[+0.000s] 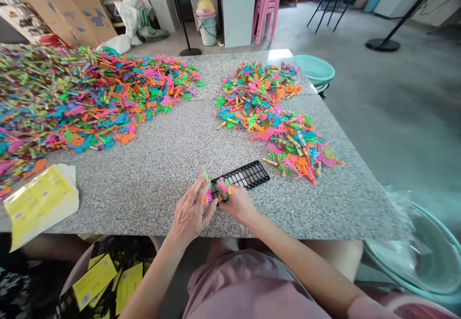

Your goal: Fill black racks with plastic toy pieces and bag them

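Note:
A black plastic grid rack (248,177) with rows of slots lies slantwise on the table near its front edge. My left hand (190,211) grips the rack's left end, where a pink and green plastic piece with an orange tip shows by its fingers. Bent over the rack, my right hand (240,205) is closed on a small pink and green plastic toy (223,187), also with an orange tip. Its fingertips are partly hidden, as is the rack's left end. The slots at the right end hold nothing.
A heap of colourful plastic toys and small printed tubes (288,141) lies beyond the rack; a larger heap (108,93) covers the left. Yellow printed cards (43,196) are stacked at left. Below stands a tub with black racks and yellow cards (95,280). A teal basket (437,252) is at right.

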### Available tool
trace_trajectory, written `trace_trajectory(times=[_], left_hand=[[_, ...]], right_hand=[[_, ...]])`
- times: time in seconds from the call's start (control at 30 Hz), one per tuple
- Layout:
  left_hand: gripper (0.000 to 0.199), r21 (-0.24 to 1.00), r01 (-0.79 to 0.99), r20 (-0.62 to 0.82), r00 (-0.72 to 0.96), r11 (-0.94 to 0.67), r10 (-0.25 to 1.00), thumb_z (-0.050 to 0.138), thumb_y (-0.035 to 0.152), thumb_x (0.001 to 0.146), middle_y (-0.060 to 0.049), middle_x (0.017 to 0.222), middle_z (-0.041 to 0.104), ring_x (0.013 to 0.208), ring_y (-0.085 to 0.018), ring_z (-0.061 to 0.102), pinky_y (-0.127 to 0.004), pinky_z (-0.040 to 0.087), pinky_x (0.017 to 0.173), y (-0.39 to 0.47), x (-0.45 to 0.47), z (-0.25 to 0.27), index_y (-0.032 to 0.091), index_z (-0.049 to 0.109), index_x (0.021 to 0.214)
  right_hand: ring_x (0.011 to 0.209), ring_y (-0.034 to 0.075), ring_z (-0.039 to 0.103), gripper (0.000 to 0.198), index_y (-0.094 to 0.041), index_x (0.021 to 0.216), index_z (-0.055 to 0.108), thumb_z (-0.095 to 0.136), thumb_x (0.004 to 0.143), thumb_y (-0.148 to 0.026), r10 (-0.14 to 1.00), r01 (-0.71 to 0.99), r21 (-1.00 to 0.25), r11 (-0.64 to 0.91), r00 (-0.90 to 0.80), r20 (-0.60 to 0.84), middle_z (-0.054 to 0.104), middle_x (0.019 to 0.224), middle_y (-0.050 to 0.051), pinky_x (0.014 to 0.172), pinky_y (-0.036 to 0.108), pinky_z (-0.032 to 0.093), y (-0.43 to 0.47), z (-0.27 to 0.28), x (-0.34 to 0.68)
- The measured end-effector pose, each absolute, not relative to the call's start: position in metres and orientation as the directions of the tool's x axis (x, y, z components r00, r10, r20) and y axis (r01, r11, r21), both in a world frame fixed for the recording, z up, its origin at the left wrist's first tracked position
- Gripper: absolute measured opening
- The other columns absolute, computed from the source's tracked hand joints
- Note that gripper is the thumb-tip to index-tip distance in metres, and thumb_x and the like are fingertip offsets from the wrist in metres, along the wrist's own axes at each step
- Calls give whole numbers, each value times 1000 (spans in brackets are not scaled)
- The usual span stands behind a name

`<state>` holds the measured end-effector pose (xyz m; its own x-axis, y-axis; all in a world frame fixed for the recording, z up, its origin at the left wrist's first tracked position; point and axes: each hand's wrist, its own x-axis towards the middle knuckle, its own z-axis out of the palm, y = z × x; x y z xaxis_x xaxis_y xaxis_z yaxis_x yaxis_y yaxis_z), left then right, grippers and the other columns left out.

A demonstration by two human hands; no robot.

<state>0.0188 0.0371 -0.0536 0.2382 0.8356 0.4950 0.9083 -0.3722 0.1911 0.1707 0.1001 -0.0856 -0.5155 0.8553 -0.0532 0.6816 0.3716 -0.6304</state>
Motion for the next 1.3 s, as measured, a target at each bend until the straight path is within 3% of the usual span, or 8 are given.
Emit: trace_trajectory(times=[0.17,0.3,0.43,0.6,0.83,1.0,1.1,1.3], left_hand=[[54,307,880,444,204,-363,872,61,34,88,-17,143,41,127,-33,49,-50,47,102,41,21,-50,22,43,138],[35,287,887,522,172,-362,835,62,28,89,-15,135,47,125,-31,50,-47,49,100,47,17,-59,23,56,123],[37,233,871,570,238,-432,786,63,26,90,-17,138,45,122,-31,53,-46,53,95,51,12,-67,21,53,125],[35,118,892,585,294,-437,756,61,27,91,-20,136,48,121,-32,55,-49,50,98,52,9,-61,18,52,124],[38,86,873,582,347,-480,735,61,25,91,-15,135,56,132,-32,48,-55,41,107,52,5,-55,20,49,128],[42,206,823,561,344,-530,753,59,19,92,-15,135,56,139,-32,39,-53,45,107,51,8,-56,19,45,131],[40,247,818,544,326,-519,773,58,18,92,-17,138,52,142,-34,34,-57,43,108,48,8,-57,18,45,130],[47,333,786,510,315,-521,801,56,12,91,-16,143,48,139,-31,41,-56,41,110,47,6,-61,24,39,133]], right_hand=[[75,19,61,18,-14,100,60,57,83,-13,750,668,-534,518,-655,-93,66,84,8,67,28,42,96,-75,168],[94,20,58,21,-18,105,60,59,84,-12,731,573,-544,613,-672,116,64,96,7,82,29,46,113,-75,203],[109,28,51,35,-14,117,58,47,86,-2,932,896,-281,344,-289,220,58,117,17,89,40,46,158,-72,253],[101,28,53,32,-12,105,62,42,85,3,892,897,-56,438,-426,155,61,101,16,83,39,48,162,-68,279],[106,20,58,28,-21,106,62,42,92,-6,633,585,-243,774,-730,257,61,121,9,86,34,52,82,-84,321],[88,20,64,21,-20,107,59,57,86,-19,943,783,-527,330,-298,148,65,102,8,75,33,52,78,-101,313],[71,18,62,19,-18,95,60,66,76,-20,988,793,-603,87,-144,-47,64,79,2,66,30,48,91,-96,301],[64,15,58,10,-19,83,64,56,77,-15,938,544,-816,198,-348,-4,64,75,1,65,26,44,120,-74,260]])
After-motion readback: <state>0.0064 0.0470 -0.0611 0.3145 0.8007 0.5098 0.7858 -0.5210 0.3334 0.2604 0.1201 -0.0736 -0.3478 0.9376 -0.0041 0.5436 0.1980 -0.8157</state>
